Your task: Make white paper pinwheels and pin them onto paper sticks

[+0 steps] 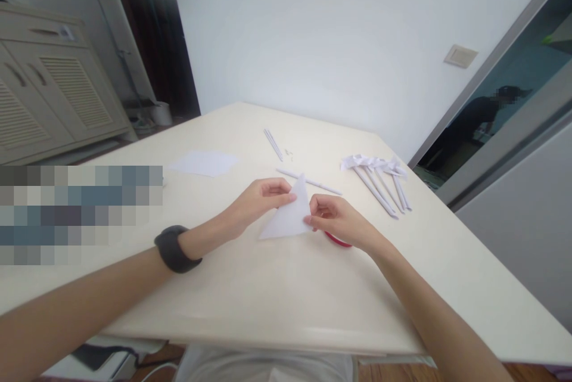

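Paper triangle [288, 215], white, folded: sits mid-table [268, 298], apex pointing away, lifted slightly off the surface; bare tabletop betw. it and the near edge, w/ paper sticks [308, 181] just behind and a bundle of flower-topped sticks [379, 182] well to the right. Left hand [261, 200] pinches upper left edge, fingers curled, forearm w/ dark wristband [174, 249] angled in from lower left. Right hand [335, 221] pinches lower right corner, red object [338, 240] partly hidden beneath it.
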